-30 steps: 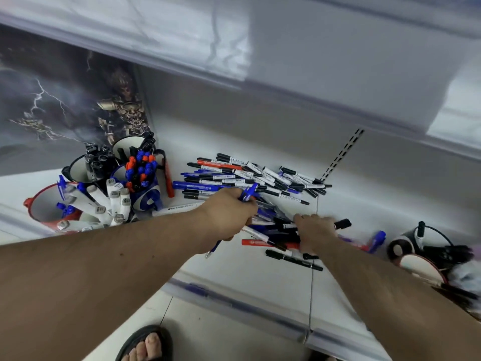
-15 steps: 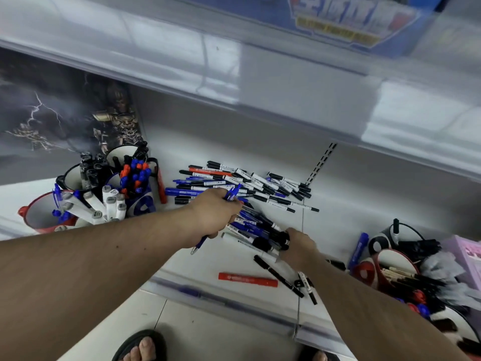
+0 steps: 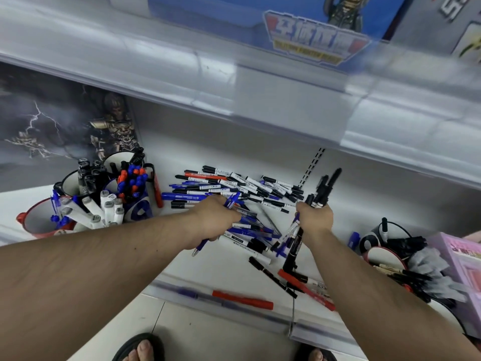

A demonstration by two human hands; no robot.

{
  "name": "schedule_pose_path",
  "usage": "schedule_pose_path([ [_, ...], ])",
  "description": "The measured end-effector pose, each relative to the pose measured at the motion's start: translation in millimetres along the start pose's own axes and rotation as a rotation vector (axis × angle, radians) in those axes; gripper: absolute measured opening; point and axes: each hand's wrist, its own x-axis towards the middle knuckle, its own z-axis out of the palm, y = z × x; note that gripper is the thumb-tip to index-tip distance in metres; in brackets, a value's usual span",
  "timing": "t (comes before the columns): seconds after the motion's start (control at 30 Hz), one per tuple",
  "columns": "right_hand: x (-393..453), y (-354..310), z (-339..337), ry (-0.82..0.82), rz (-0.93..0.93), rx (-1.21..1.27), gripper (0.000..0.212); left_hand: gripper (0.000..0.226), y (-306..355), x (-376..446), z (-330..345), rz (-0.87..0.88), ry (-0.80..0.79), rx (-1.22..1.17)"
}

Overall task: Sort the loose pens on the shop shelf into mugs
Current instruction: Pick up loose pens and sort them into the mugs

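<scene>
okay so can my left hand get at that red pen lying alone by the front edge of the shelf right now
Probably not without letting go first. Nothing lies over the red pen, and it sits near the left hand, but that hand already grips a blue pen.

Fingers of both hands hidden behind knuckles (upper shelf label (image 3: 315, 40) blurred)

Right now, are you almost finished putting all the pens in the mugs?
Not nearly. The mugs on the left already hold plenty of pens and markers. My left hand grips blue pens and my right hand grips a bunch of black ones. A big loose pile still lies on the shelf, plus a red pen near its front edge.
</scene>
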Motion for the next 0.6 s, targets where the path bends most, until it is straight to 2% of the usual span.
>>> schedule_pose_path([
  [0.1,-1,-5,-5,0.015,0.189,0.210,0.011,0.006,1,-1,2,0.010,-0.016,0.046],
  [0.27,-8,-14,-9,-0.005,0.373,0.467,0.009,0.011,-2,2,5,0.006,-0.029,0.092],
  [0.4,-13,-10,-5,0.022,0.491,0.493,0.010,0.015,-2,4,9,-0.015,-0.052,0.128],
  [0.47,-18,-9,-1,-0.039,0.536,0.526,0.011,0.017,-2,5,10,-0.011,-0.058,0.134],
  [0.6,-47,-18,11,-0.264,0.576,0.594,0.021,0.035,3,7,13,-0.023,-0.095,0.051],
])
